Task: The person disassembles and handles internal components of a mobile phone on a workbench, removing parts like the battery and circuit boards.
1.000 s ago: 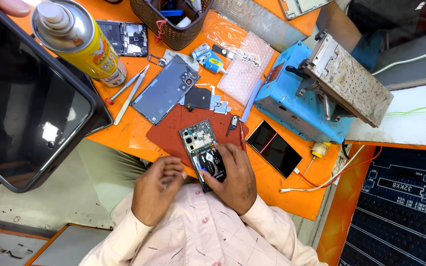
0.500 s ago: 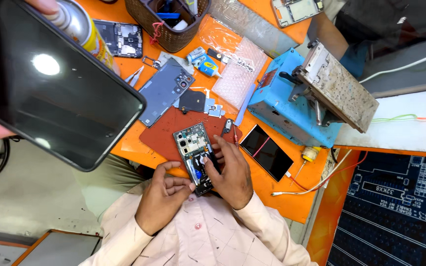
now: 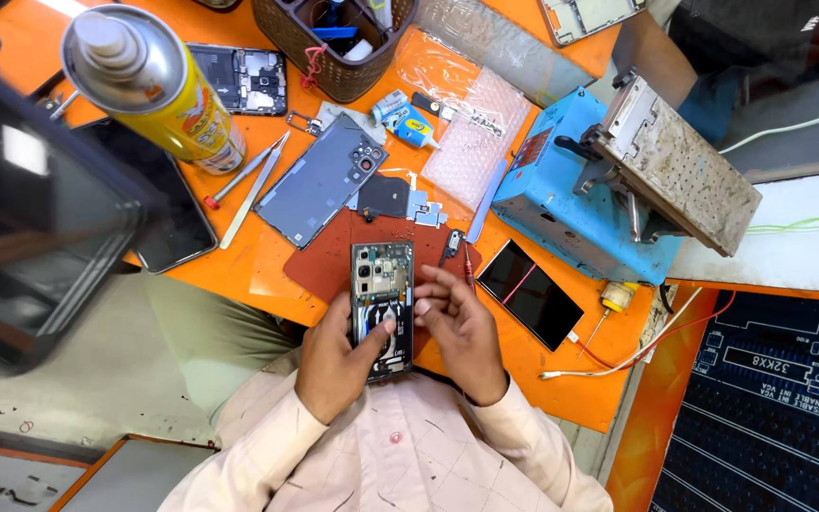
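- While L hand [image 3: 334, 365] cups the opened phone [image 3: 382, 308] from below-left, thumb laid across its lower face, the grip is closed round the body w/ fingers hidden underneath.
- R hand [image 3: 464, 334]: fingers loosely curled, tips touching the phone's right edge about mid-length. Can't tell if anything small is pinched between them.
- Phone sits just in front of the chest, over the near edge of the red mat [image 3: 329, 261], back off, innards showing.
- Key relation: long axis runs straight away from the body, camera end far, bottom end near. L hand has the near half; R hand comes in from the side, so the far half is bare.
- Nearby: grey back cover [image 3: 324, 180] and tweezers [image 3: 253, 190] beyond-left, dark screen panel [image 3: 530, 294] just right, blue machine [image 3: 571, 199] further off.
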